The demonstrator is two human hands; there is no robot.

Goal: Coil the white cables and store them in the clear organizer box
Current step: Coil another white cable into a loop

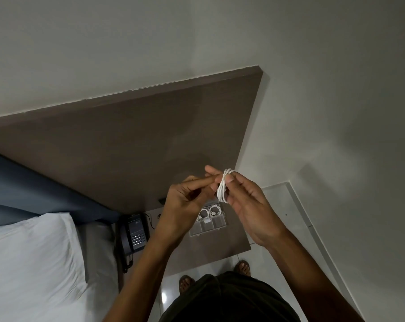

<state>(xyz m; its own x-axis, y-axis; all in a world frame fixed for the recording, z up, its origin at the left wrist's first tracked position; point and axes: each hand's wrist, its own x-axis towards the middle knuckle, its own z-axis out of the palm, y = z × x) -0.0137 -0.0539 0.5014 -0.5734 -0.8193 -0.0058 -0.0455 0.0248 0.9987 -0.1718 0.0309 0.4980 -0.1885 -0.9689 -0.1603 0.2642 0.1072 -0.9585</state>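
In the middle of the frame, the left hand (185,201) and right hand (247,205) pinch a white cable (222,188) wound into loops, while two coiled cables (209,211) already sit in the clear box (207,223) just below, so this one looks nearly ready to go in.

A grey-white wall (150,38) fills the top. A brown panel (138,140) stands on it at centre. At 8 o'clock lies a bed (29,263) with white sheet. A dark phone (135,231) sits beside it. White glossy floor (220,261) shows at 6 o'clock.
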